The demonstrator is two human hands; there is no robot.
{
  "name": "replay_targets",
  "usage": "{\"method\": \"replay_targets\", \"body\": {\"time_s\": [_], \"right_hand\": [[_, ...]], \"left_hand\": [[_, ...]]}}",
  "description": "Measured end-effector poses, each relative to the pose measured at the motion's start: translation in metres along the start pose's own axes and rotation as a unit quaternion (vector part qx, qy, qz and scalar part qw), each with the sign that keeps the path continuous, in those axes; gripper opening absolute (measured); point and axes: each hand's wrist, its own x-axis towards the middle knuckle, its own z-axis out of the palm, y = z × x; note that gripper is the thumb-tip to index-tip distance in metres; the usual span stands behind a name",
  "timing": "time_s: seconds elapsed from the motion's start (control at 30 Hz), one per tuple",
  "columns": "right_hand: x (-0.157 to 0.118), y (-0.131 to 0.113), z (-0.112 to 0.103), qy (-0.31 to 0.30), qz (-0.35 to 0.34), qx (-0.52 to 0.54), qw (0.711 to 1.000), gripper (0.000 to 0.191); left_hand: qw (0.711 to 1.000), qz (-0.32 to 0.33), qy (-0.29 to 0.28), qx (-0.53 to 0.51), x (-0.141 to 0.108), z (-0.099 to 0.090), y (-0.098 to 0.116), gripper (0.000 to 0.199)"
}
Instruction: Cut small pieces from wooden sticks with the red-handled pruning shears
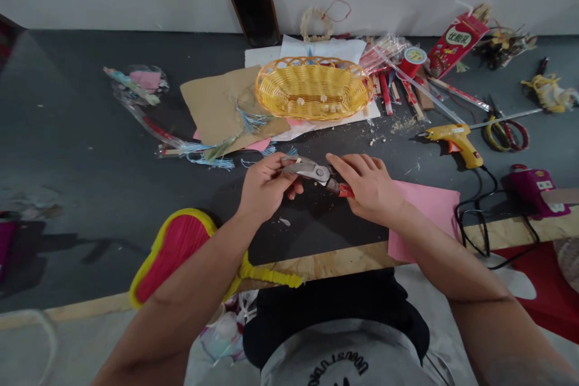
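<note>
Shears (316, 172) with red handles are gripped in the right hand (371, 184) over a dark table (294, 235), near a yellow basket (312, 81). The left hand (266, 186) is curled narrowly at the blade tips, where a small pale piece (298, 160) is seen; whether it is pinched cannot be told. Pink paper (427, 208) and a glue gun (455, 140) are laid to the right.

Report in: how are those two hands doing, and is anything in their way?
Right hand gripping red-handled cutters. Left hand at the blade end, exact hold unclear. Yellow basket just beyond, pink paper partly under right forearm; neither seems blocking.
</note>
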Motion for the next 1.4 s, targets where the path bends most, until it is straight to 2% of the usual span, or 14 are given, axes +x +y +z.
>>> {"method": "replay_targets", "body": {"time_s": [0.2,0.47,0.63,0.8,0.9,1.0,1.1,1.2,1.4], "right_hand": [[0.0,0.001,0.003,0.015,-0.012,0.007,1.0,0.07],[-0.002,-0.004,0.004,0.004,-0.011,0.042,0.999,0.066],[-0.004,-0.001,0.0,-0.003,-0.022,0.055,0.998,0.065],[-0.004,0.003,-0.002,-0.008,-0.035,0.079,0.996,0.066],[-0.004,0.0,-0.002,-0.02,-0.027,0.094,0.995,0.06],[-0.002,-0.003,-0.002,0.0,-0.019,0.068,0.998,0.061],[0.001,-0.001,-0.001,0.016,-0.014,0.026,0.999,0.066],[0.003,0.005,0.001,0.028,-0.005,0.008,1.0,0.062],[0.005,0.013,0.004,0.053,0.014,0.011,0.998,0.051]], "left_hand": [[0.998,-0.012,-0.05,-0.019,-0.001,-0.003,0.003,0.008],[0.996,-0.049,-0.021,-0.068,-0.003,0.006,0.011,0.018],[0.998,-0.027,-0.03,-0.05,-0.003,0.004,0.008,0.02],[0.998,-0.035,-0.037,-0.027,-0.004,0.001,0.01,0.025],[0.999,0.0,-0.037,-0.006,-0.004,-0.001,0.013,0.028],[0.999,0.016,-0.04,-0.014,-0.003,0.0,0.013,0.032],[0.998,-0.013,-0.052,-0.023,-0.002,0.005,0.011,0.037],[0.998,-0.035,-0.039,-0.04,0.0,0.008,0.01,0.042],[0.998,-0.032,0.013,-0.045,0.004,0.005,0.01,0.041]]}}
